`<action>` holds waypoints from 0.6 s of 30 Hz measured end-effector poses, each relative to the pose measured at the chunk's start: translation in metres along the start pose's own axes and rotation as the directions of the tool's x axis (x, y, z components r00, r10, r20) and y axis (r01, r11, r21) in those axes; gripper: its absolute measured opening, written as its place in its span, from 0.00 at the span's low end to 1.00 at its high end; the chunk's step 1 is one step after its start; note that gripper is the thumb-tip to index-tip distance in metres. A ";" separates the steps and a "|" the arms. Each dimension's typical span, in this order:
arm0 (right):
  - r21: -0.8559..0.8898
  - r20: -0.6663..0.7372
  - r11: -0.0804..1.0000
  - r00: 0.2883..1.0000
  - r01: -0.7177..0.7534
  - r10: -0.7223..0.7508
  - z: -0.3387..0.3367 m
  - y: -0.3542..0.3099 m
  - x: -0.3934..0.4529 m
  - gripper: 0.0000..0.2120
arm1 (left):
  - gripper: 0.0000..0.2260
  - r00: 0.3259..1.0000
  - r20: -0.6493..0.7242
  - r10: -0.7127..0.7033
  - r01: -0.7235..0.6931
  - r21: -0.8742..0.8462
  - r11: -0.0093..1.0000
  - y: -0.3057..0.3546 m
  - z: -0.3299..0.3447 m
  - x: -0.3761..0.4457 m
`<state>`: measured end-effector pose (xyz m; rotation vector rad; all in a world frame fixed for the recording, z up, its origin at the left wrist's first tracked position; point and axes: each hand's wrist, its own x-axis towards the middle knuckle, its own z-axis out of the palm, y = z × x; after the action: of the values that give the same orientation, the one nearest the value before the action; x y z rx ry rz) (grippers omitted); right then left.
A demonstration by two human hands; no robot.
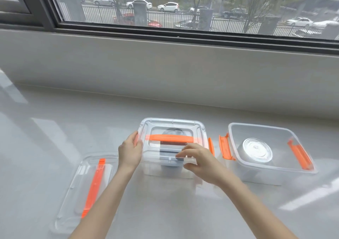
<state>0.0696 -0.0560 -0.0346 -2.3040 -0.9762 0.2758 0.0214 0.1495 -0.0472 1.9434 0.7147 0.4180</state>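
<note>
A clear plastic box (199,128) with a lid and an orange handle (170,138) stands in the middle of the grey counter. A dark object shows through its lid. My left hand (130,150) presses flat against the box's left side, over the orange latch there. My right hand (197,159) reaches over the front edge of the lid, its fingertips curled onto the rim. The box's right orange latch (211,146) sticks out, unclipped.
A second clear box (264,169) without a lid stands to the right, with orange latches and a roll of silver tape (257,150) inside. A loose clear lid (73,202) with an orange handle lies front left. A grey sill and a window rise behind.
</note>
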 end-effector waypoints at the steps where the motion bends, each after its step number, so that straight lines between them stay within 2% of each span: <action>1: 0.012 0.000 1.000 1.000 -0.001 0.001 0.001 0.002 0.000 0.16 | 0.18 1.000 0.004 -0.002 0.002 0.007 1.000 -0.002 0.000 0.001; 5: 0.095 -0.003 0.995 1.000 -0.011 0.011 -0.001 0.003 0.000 0.13 | 0.19 1.000 -0.002 -0.016 0.016 -0.012 1.000 -0.004 0.001 0.003; 7: 0.200 -0.123 0.979 0.990 -0.050 0.075 -0.009 0.003 -0.001 0.10 | 0.21 0.998 -0.019 -0.053 0.053 -0.030 0.998 -0.004 -0.001 0.007; 9: 0.269 -0.364 0.955 0.904 -0.128 0.224 -0.017 0.009 0.000 0.10 | 0.27 0.987 0.007 -0.158 0.158 -0.075 0.985 -0.008 -0.004 0.014; 11: 0.313 -0.480 0.908 0.778 -0.280 0.405 -0.022 0.017 -0.002 0.12 | 0.31 0.946 0.121 -0.301 0.318 -0.169 0.933 -0.015 -0.007 0.021; 13: 0.375 -0.408 0.825 0.724 -0.423 0.556 -0.020 0.026 -0.006 0.18 | 0.25 0.910 0.224 -0.348 0.395 -0.221 0.892 -0.018 -0.009 0.022; 14: 0.393 -0.356 0.791 0.715 -0.470 0.602 -0.016 0.030 -0.008 0.21 | 0.18 0.917 0.216 -0.334 0.380 -0.224 0.897 -0.019 -0.009 0.022; 16: 0.394 -0.307 0.757 0.702 -0.521 0.643 -0.009 0.035 -0.012 0.27 | 0.11 0.950 0.137 -0.281 0.304 -0.208 0.930 -0.021 -0.009 0.022; 18: 0.399 -0.292 0.748 0.700 -0.531 0.652 -0.006 0.038 -0.011 0.30 | 0.10 0.976 0.063 -0.209 0.216 -0.154 0.964 -0.018 -0.010 0.020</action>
<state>0.0862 -0.0869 -0.0539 -2.2043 0.0659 0.1571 0.0258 0.1749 -0.0590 1.6999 0.8246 0.2881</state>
